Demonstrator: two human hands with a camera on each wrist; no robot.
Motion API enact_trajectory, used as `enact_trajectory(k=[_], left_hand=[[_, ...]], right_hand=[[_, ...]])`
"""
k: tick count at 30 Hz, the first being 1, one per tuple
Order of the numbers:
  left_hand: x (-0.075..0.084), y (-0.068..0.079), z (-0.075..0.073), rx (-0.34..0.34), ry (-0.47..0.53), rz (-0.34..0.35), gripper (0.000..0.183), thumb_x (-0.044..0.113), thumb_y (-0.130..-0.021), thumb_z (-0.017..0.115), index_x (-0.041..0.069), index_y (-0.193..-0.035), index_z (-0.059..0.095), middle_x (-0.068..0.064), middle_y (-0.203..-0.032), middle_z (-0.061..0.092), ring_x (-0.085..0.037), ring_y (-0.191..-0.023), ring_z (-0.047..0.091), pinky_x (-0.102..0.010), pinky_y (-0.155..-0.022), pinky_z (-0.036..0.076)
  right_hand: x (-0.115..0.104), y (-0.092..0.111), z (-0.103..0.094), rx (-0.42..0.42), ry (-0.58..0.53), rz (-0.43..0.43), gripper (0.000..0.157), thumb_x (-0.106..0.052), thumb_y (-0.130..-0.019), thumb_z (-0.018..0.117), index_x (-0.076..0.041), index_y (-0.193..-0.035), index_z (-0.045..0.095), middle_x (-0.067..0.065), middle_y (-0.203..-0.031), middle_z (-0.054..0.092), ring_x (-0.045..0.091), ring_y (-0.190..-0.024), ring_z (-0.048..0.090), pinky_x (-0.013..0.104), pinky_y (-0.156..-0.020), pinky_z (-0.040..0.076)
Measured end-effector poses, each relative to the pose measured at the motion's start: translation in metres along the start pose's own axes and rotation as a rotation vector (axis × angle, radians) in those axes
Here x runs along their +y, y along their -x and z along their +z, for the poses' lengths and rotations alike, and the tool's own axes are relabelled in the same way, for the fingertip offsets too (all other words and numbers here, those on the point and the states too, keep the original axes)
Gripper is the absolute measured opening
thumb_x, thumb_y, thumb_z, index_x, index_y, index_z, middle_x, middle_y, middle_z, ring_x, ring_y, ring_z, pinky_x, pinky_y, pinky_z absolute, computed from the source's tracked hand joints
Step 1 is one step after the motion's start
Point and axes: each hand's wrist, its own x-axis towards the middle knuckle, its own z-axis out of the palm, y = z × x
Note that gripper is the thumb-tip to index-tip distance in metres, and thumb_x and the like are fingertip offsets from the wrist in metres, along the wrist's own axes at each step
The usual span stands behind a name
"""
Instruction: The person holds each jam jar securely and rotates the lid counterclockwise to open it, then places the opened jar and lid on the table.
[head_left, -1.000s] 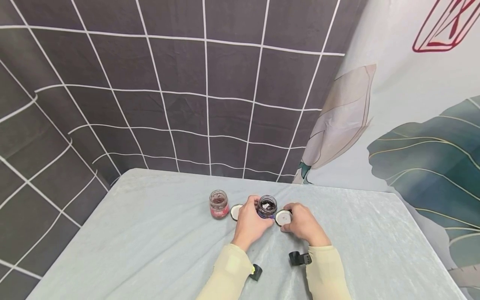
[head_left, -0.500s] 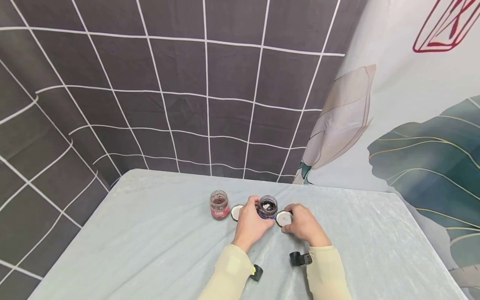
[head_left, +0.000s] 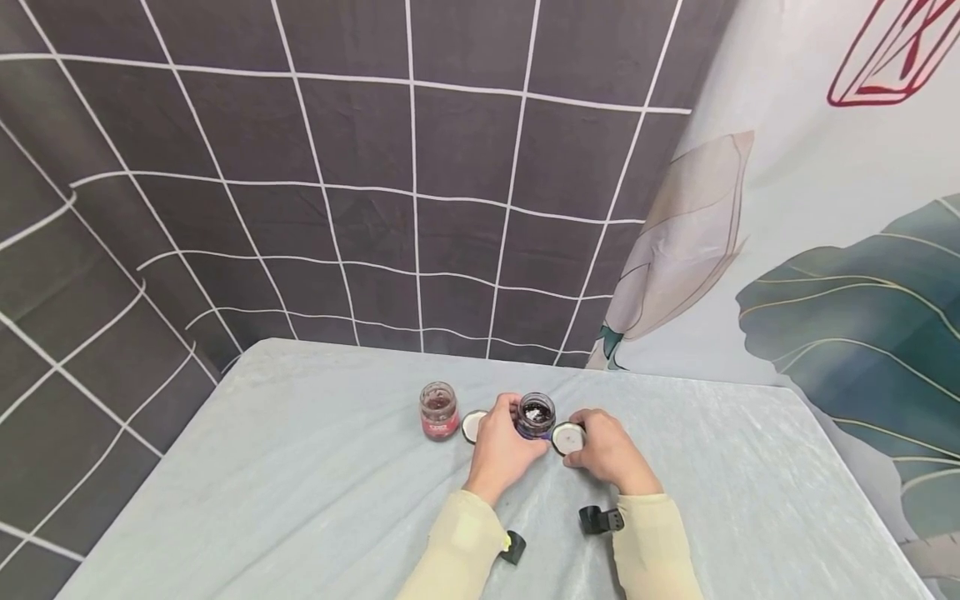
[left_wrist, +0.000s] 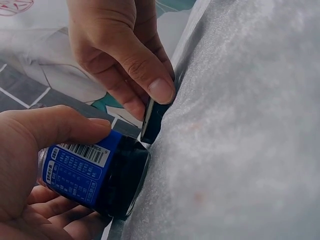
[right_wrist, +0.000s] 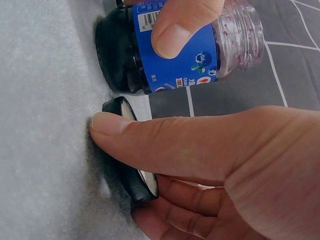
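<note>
My left hand (head_left: pixel 501 446) grips an uncapped glass jar of dark jam (head_left: pixel 536 417), thumb on one side and fingers round the other. Its blue label (right_wrist: pixel 192 62) carries a blueberry picture and a barcode. The jar stands upright on the cloth. Just right of it my right hand (head_left: pixel 609 450) pinches a dark-rimmed jar lid (head_left: pixel 567 438) by its edge, white inner face up. In the right wrist view the thumb (right_wrist: pixel 112 125) lies across the lid's rim, right at the cloth. Another upturned lid (head_left: pixel 472 426) lies left of my left hand, partly hidden by it.
A second open glass jar with a red label (head_left: pixel 438 412) stands left of the lid. Pale cloth covers the table (head_left: pixel 300 467). Dark grid-patterned fabric (head_left: pixel 360 225) hangs behind, and a leaf-printed curtain (head_left: pixel 862 317) hangs at the right.
</note>
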Motion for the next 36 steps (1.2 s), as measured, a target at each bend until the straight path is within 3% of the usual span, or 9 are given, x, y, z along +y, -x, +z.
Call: enact_trajectory(k=[11, 36], left_hand=[[-0.0007, -0.0010, -0.0009, -0.005, 0.013, -0.009, 0.059, 0.015, -0.064, 0.088, 0.011, -0.115, 0.059, -0.003, -0.101, 0.071, -0.018, -0.096, 0.066, -0.036, -0.088, 0.052], [-0.0002, -0.0009, -0.0018, -0.024, 0.006, -0.005, 0.060, 0.015, -0.065, 0.090, 0.010, -0.116, 0.058, -0.003, -0.101, 0.070, -0.019, -0.095, 0.066, -0.038, -0.088, 0.052]], right_hand=[[-0.0013, 0.0001, -0.0002, -0.015, -0.005, 0.023, 0.051, -0.001, -0.064, 0.089, 0.007, -0.109, 0.066, 0.016, -0.099, 0.066, 0.027, -0.088, 0.061, 0.049, -0.084, 0.052], [-0.0009, 0.0025, -0.0010, -0.001, 0.011, -0.021, 0.053, -0.002, -0.063, 0.090, 0.008, -0.109, 0.065, 0.017, -0.098, 0.063, 0.029, -0.090, 0.060, 0.049, -0.085, 0.051]])
